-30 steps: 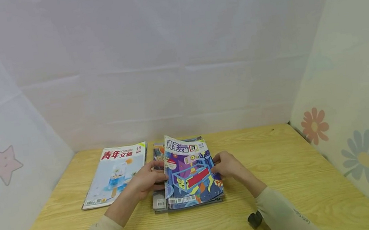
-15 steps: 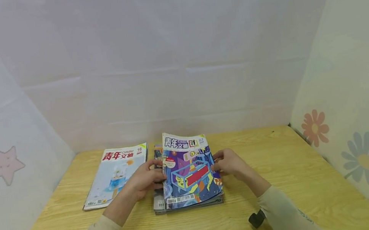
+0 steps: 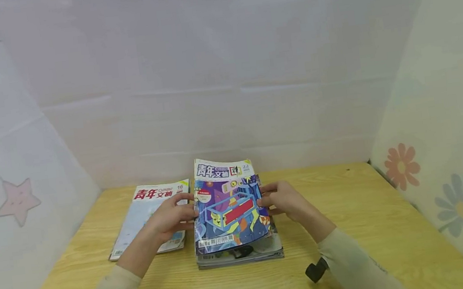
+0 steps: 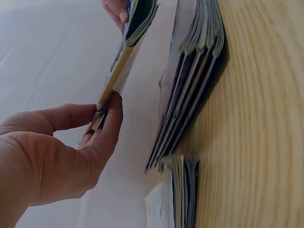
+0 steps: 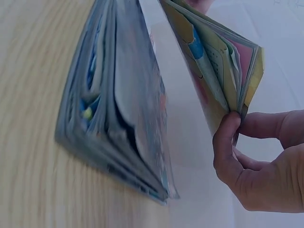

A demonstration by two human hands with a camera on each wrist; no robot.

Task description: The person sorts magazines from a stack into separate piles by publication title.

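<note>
A magazine with a purple and blue cover (image 3: 228,207) hangs lifted above a stack of magazines (image 3: 245,254) on the wooden table (image 3: 354,226). My left hand (image 3: 174,215) pinches its left edge between thumb and fingers (image 4: 111,118). My right hand (image 3: 282,201) pinches its right edge, thumb (image 5: 225,147) under the pages. In the left wrist view the magazine (image 4: 126,61) is seen edge-on, apart from the stack (image 4: 190,95). The right wrist view shows the magazine (image 5: 213,71) sagging open above the stack (image 5: 114,114).
A second magazine with a pale cover (image 3: 149,217) lies flat to the left of the stack, partly behind my left hand. White walls (image 3: 225,92) with star and flower stickers enclose the table on three sides. Bare wood lies to the right and in front.
Both hands have raised the purple magazine off the stack and shifted it slightly left and toward the back. A gap now shows beneath its near edge.
</note>
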